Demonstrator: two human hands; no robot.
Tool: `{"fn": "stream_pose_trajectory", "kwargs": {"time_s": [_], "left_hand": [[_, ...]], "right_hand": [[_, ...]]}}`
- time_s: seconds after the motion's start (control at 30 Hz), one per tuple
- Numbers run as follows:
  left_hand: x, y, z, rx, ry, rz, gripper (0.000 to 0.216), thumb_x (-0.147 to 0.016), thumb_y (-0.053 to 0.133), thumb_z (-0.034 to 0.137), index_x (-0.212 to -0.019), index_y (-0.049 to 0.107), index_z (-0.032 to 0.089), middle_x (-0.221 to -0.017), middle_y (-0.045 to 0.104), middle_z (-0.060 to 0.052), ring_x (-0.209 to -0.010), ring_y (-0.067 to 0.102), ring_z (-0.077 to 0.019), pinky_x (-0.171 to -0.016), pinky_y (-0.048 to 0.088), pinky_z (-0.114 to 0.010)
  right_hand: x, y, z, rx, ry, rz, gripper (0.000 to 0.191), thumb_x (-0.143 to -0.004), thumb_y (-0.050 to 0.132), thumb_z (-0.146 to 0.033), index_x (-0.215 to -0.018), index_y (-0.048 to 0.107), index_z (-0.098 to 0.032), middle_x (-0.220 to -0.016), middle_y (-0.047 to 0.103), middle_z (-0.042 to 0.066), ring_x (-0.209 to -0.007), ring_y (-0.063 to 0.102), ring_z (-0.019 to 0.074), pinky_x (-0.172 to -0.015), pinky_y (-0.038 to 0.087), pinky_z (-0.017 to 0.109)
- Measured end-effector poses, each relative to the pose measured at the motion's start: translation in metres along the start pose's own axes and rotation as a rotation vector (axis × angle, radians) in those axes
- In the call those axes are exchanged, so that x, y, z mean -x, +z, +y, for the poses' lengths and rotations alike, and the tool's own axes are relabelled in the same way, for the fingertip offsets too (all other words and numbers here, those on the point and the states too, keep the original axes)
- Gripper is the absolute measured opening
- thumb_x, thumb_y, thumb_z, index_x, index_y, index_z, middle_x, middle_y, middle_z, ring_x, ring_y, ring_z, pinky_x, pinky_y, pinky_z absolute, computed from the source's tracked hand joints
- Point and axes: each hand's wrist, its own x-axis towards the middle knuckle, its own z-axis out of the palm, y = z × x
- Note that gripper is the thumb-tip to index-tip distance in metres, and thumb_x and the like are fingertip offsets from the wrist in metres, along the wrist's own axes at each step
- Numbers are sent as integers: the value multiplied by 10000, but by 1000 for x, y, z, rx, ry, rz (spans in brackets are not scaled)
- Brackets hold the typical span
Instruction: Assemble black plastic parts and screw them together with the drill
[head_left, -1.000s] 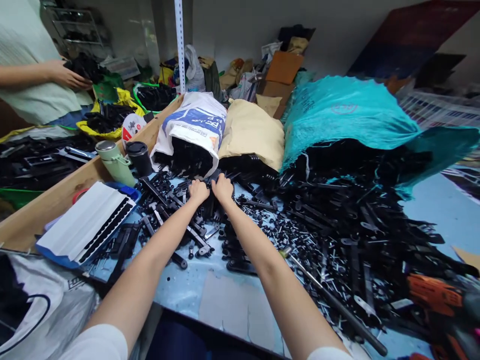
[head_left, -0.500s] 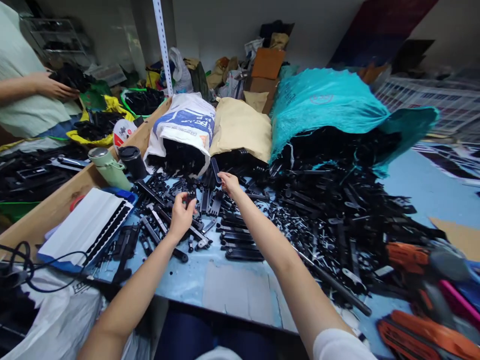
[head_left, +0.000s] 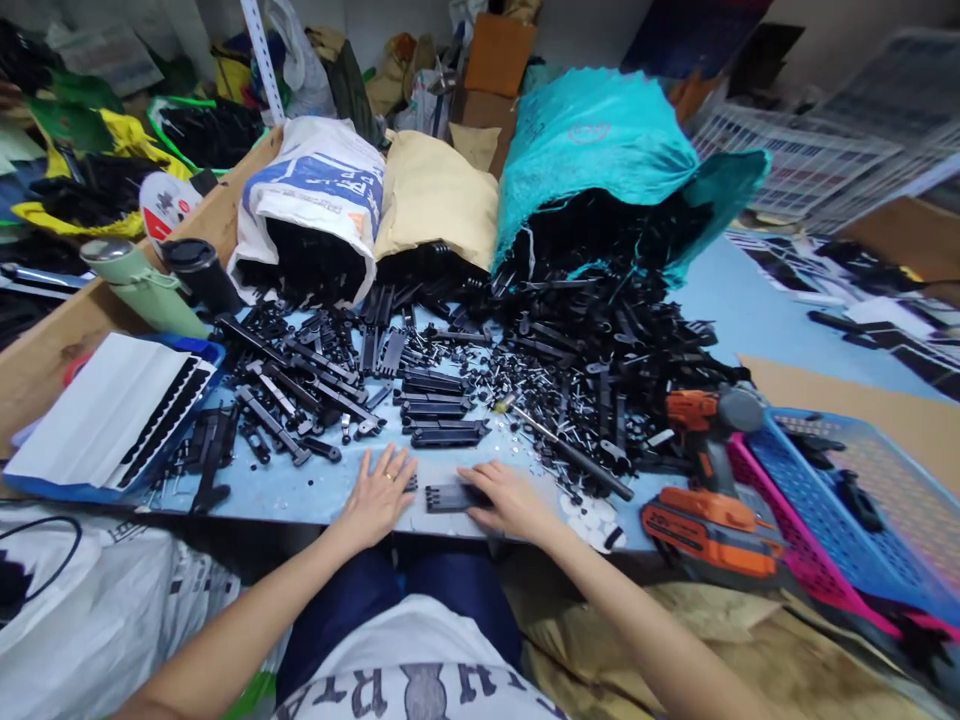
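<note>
More of the blue basket (head_left: 862,490) shows at the right of the bench (head_left: 724,310) than half a second ago. Both hands have drawn back to the near edge: the left hand (head_left: 377,495) with fingers spread, the right hand (head_left: 516,500) with fingers over one end of a toothed black part (head_left: 444,498) lying between them; whether they pinch it, I cannot tell.

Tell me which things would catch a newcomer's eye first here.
The eye would probably go first to the big turquoise sack at the back of the table, its open mouth above a heap of dark parts. Next might come the orange drill, near the front edge on the right. Front and centre, the right hand touches a flat black piece, the left hand nearby.
</note>
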Motion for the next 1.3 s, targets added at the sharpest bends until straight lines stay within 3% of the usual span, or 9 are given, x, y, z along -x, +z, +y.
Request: {"fn": "stream_pose_trajectory", "kwargs": {"time_s": [0.1,0.2,0.47,0.7,0.83,0.97,1.03,1.13,1.3], "left_hand": [[0,2,0,-6,27,33,489,-883,451,340,-1343,383,186,-1429,366,-113,-1358,234,-283,-1075,220,-557],[1,4,-2,56,-54,117,332,-880,443,236,-1191,521,147,-1256,540,-143,-1235,431,-268,-1022,349,-495],[-12,-26,8,619,-248,329,351,-910,387,276,-1226,532,228,-1010,648,-63,-921,624,-172,-814,521,-340],[-13,-50,10,790,-248,375,379,-891,446,300,-1247,530,198,-1027,642,-83,-948,614,-178,-828,518,-328],[-13,-59,10,717,-245,385,386,-906,414,287,-1263,516,184,-1076,619,-106,-1017,582,-193,-887,484,-345],[-19,-76,-2,651,-369,590,381,-921,382,283,-1265,515,185,-1019,609,-98,-956,590,-179,-852,480,-317],[-20,-85,-9,651,-404,672,381,-923,389,280,-1276,504,195,-1018,606,-87,-939,592,-167,-845,477,-301],[-18,-89,-13,672,-293,591,358,-910,429,270,-1246,534,205,-1033,620,-73,-958,594,-161,-856,475,-291],[-11,-78,-2,709,-232,469,345,-900,447,267,-1211,559,170,-1056,633,-94,-985,598,-175,-866,491,-315]], "right_hand": [[-10,10,-13,-10,-87,69,534,-853,526,-397,-1342,423,-208,-1170,557,134,-1078,487,264,-911,397,434],[-23,15,-24,-214,-37,171,438,-910,429,-395,-1317,450,-235,-1147,560,120,-1059,515,234,-916,413,424],[-62,21,-57,-1451,324,341,595,-803,537,-513,-1329,443,-251,-820,610,24,-598,599,137,-492,521,266],[-74,5,-59,-1445,207,312,547,-795,577,-472,-1297,504,-267,-929,648,36,-587,581,121,-510,538,277],[-73,-1,-58,-1216,78,310,486,-810,567,-452,-1268,531,-295,-1053,621,46,-598,561,110,-528,532,284],[-65,10,-76,-952,-157,238,408,-790,621,-395,-1184,610,-289,-905,643,40,-760,584,163,-754,519,350],[-63,17,-84,-1020,-55,252,426,-816,584,-416,-1222,580,-289,-928,645,48,-742,591,164,-734,524,350],[-69,15,-86,-1270,218,395,519,-842,518,-474,-1322,473,-283,-939,644,53,-641,596,148,-581,545,316],[-88,-8,-77,-1349,169,402,587,-782,603,-451,-1325,466,-275,-968,635,41,-611,603,131,-527,552,297]]}}
